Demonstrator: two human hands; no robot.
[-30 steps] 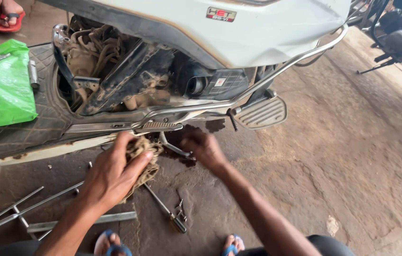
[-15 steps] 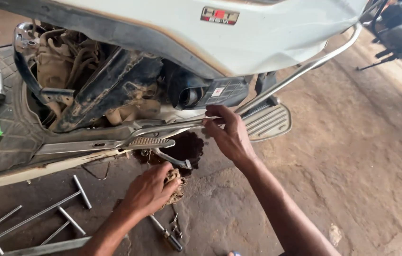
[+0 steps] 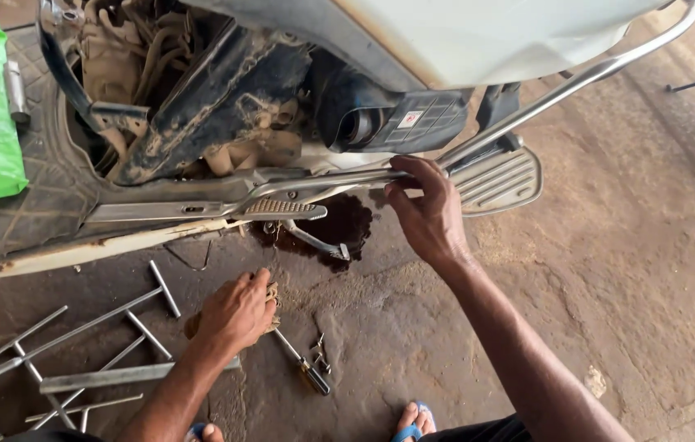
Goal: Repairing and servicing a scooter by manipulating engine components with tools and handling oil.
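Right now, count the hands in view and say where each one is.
2. The left hand presses a rag on the ground by the T-handled wrenches. The right hand grips the scooter's chrome guard bar.

Repair workshop: opened scooter (image 3: 282, 106) on stained concrete floor (image 3: 609, 270), T-wrenches (image 3: 77, 327) scattered (oil patch (image 3: 347, 225) beneath).
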